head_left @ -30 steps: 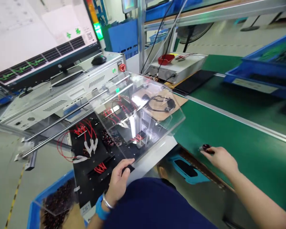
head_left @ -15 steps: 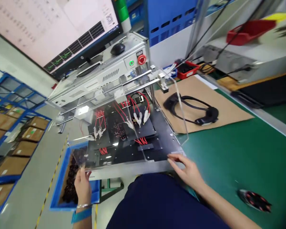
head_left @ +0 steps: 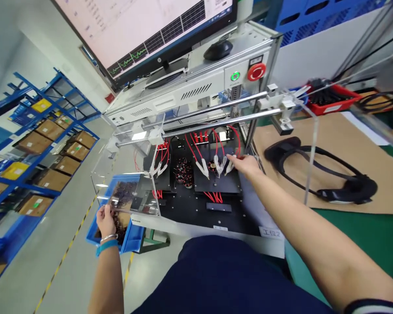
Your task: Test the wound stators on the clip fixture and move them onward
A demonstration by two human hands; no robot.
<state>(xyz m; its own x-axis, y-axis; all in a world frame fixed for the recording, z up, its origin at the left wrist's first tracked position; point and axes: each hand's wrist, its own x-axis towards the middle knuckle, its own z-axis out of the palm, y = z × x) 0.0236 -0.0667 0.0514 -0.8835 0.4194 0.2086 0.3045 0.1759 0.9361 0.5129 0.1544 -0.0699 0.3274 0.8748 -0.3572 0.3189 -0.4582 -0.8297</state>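
My left hand (head_left: pixel 106 220) is closed on the lower left corner of a clear plastic cover (head_left: pixel 127 183), which hangs from metal rods over the left side of a bench tester (head_left: pixel 190 213). On the right side, my right hand (head_left: pixel 246 165) reaches in, fingertips pinched at a white-sleeved clip (head_left: pixel 230 166) on a red wire. More white clips (head_left: pixel 220 165) sit beside it around a small round coil part (head_left: pixel 212 166) on a black plate (head_left: pixel 218 185). A pile of wound coil parts (head_left: pixel 184 172) lies between the two plates.
A blue bin (head_left: pixel 136 237) with dark parts stands below on the left. A black headset-like strap (head_left: pixel 317 170) lies on brown cardboard (head_left: pixel 388 192) at the right. A red stop button (head_left: pixel 256 72), a mouse (head_left: pixel 218 50) and a monitor (head_left: pixel 150 30) are above.
The clear cover has slid left along the rods with my left hand, uncovering the right plate. My right hand has moved from the tester's front edge in to the clips. The view has shifted.
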